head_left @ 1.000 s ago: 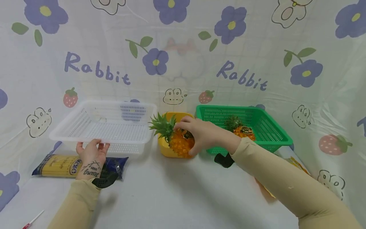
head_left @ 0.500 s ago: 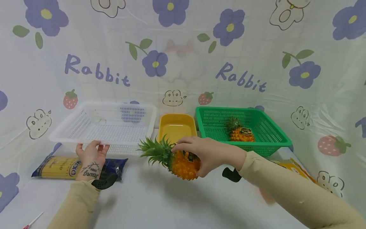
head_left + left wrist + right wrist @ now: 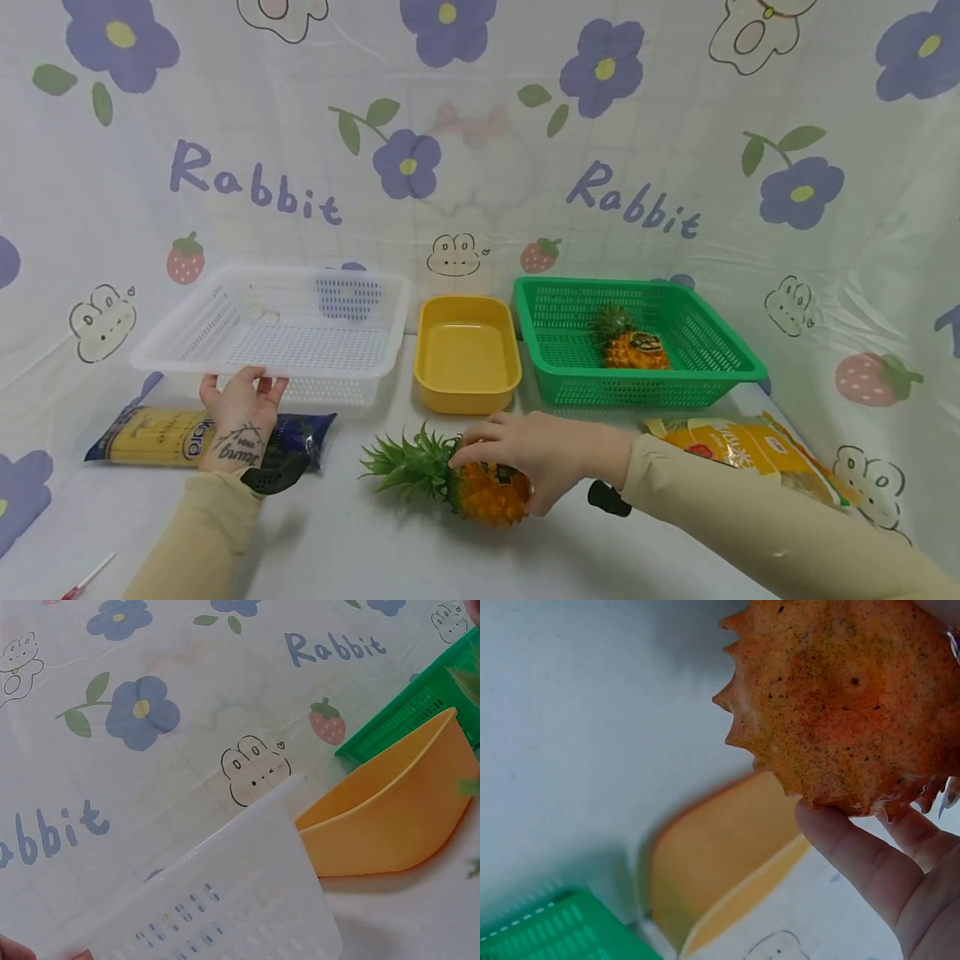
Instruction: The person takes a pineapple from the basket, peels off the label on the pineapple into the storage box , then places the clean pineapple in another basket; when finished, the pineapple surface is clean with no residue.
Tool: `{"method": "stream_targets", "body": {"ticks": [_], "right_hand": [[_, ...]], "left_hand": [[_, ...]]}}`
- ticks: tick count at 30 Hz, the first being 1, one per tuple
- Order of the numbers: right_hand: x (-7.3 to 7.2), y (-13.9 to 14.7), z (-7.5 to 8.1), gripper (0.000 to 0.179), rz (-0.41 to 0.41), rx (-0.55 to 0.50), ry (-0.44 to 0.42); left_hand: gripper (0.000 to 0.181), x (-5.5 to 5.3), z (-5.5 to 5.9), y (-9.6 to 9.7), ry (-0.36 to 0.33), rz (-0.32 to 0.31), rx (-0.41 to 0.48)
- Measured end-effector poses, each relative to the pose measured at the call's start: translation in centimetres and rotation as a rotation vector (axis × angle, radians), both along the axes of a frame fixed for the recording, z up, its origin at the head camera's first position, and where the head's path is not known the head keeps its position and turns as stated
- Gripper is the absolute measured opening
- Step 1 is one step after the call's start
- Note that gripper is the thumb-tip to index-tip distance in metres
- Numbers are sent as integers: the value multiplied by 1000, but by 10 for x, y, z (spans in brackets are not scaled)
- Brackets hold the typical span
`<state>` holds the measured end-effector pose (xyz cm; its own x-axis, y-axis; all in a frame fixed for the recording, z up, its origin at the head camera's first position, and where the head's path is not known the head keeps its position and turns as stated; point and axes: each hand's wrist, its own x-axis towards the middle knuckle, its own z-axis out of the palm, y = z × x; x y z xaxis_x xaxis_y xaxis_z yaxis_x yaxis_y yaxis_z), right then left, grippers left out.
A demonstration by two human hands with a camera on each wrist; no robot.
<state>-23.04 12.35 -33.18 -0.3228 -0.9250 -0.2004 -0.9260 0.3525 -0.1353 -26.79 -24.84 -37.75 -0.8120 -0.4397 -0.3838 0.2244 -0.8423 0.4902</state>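
Note:
My right hand (image 3: 517, 454) holds a small pineapple (image 3: 491, 493) with spiky green leaves pointing left, low over the front middle of the table. Its orange base (image 3: 847, 697) fills the top of the right wrist view, with thumb and fingers around it. At the left, my left hand (image 3: 243, 408) holds the front rim of a white plastic basket (image 3: 367, 385), which has nothing in it. Just behind the held pineapple stands an empty yellow tub (image 3: 468, 398). A second pineapple (image 3: 636, 353) lies inside the green basket (image 3: 637, 390) at the right.
A pasta packet (image 3: 150, 435) lies in front of the white basket, partly behind my left wrist. An orange food bag (image 3: 738, 442) rests right of my right forearm. A thin white stick with a red end (image 3: 90, 575) lies front left. A printed curtain (image 3: 480, 100) hangs behind.
My right hand has brought the pineapple from above the yellow tub toward me and down near the table, uncovering the tub. My left hand stays at the white basket's rim.

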Motion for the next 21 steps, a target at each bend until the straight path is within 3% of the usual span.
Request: {"method": "stream_targets", "body": {"ticks": [15, 21], "right_hand": [[-9, 4, -17, 96, 34, -45, 15], [-12, 5, -21, 98, 37, -63, -1]], "left_hand": [[72, 0, -1, 1, -5, -10, -40], [74, 9, 0, 17, -128, -16, -131]]}}
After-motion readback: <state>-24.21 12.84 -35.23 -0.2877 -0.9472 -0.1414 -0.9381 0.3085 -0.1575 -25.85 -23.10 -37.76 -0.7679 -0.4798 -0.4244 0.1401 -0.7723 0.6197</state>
